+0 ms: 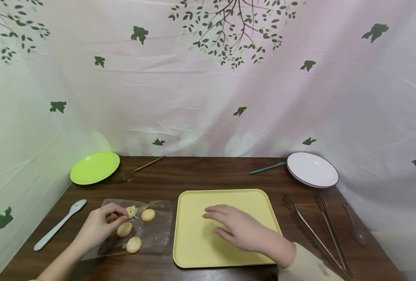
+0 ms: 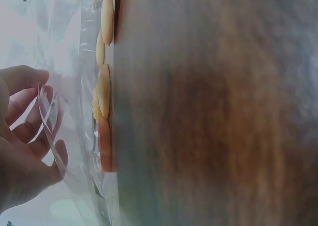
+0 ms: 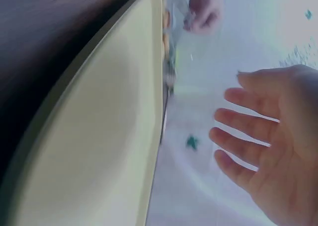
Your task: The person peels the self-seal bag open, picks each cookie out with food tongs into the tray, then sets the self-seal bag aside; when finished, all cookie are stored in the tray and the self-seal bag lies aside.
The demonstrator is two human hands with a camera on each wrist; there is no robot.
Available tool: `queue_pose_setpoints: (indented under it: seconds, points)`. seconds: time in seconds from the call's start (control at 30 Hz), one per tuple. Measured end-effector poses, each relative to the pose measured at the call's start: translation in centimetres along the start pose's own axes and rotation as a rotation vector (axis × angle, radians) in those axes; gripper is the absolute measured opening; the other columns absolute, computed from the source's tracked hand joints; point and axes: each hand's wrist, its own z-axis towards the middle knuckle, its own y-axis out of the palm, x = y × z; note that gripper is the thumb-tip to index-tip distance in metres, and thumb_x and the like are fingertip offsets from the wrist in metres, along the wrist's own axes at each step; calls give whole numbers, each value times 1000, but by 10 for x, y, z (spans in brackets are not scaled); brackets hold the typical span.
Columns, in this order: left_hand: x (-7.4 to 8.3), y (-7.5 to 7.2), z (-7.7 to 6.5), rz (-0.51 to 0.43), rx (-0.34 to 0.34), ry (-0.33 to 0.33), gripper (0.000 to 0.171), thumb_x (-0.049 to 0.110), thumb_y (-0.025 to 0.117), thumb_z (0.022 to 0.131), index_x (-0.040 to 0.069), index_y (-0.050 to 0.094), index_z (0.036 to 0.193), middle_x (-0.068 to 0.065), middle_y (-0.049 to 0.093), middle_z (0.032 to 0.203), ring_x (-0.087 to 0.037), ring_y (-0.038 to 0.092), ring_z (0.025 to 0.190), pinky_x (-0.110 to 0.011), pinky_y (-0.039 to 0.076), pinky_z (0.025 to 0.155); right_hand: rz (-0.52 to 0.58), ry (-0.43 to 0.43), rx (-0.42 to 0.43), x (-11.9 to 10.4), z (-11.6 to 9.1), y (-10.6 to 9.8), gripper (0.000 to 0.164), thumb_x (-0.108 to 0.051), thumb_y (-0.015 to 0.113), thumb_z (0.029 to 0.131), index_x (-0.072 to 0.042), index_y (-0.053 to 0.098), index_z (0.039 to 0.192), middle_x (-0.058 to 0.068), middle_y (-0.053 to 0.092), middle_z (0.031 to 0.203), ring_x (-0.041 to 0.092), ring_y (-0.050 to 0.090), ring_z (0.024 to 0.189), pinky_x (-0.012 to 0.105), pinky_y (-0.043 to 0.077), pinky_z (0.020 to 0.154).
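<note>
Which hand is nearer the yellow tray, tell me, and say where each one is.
Right. The right hand hovers above the yellow tray; the left hand is off to its left, pinching the clear plastic bag.

Decent lane behind yellow tray (image 1: 190, 207), between fork (image 1: 142, 167) and teal utensil (image 1: 267, 168). Super tight between tray and clear bag (image 1: 157, 236). Right hand (image 1: 237, 229) kinda blocks airspace over tray; metal tongs (image 1: 315, 235) crowd its right side.

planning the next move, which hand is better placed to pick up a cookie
Probably the right hand: it is open and empty above the yellow tray next to the cookies. The left hand pinches the clear bag, so it seems better used to steady that.
</note>
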Motion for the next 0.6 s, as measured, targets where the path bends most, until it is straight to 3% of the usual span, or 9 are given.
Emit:
queue_pose_setpoints:
  seconds: [0.17, 0.27, 0.4, 0.47, 0.6]
  points:
    - [0, -2, 1, -26, 11, 10, 12, 11, 73, 83, 21, 66, 86, 10, 65, 84, -1, 60, 77, -24, 52, 65, 18, 177, 186, 20, -43, -20, 40, -19, 66, 89, -19, 56, 127, -2, 57, 129, 16, 53, 120, 38, 44, 97]
    - [0, -3, 3, -27, 23, 23, 12, 8, 72, 83, 19, 66, 86, 10, 65, 83, 0, 60, 79, -24, 52, 66, 30, 300, 264, 32, -69, -32, 43, -14, 69, 86, -20, 57, 127, -4, 58, 127, 15, 54, 118, 23, 40, 100]
    - [2, -3, 1, -15, 41, 29, 13, 6, 72, 83, 17, 66, 85, 11, 65, 82, 1, 59, 80, -26, 53, 68, 35, 436, 332, 49, -108, -48, 45, -10, 71, 84, -18, 57, 126, -5, 60, 123, 11, 53, 117, 3, 23, 99]
    - [2, -3, 0, -7, 49, 24, 13, 6, 72, 83, 18, 65, 84, 12, 64, 81, 1, 59, 80, -27, 53, 69, 21, 508, 352, 57, -128, -54, 43, -13, 71, 85, -17, 57, 126, -2, 61, 122, 14, 53, 115, 0, 22, 96]
    - [3, -4, -2, 3, 53, 11, 13, 8, 72, 83, 19, 65, 83, 14, 64, 81, 2, 58, 81, -28, 52, 71, -9, 734, 307, 71, -166, -57, 46, -26, 68, 89, -10, 53, 129, 12, 57, 125, 32, 53, 113, 33, 40, 95]
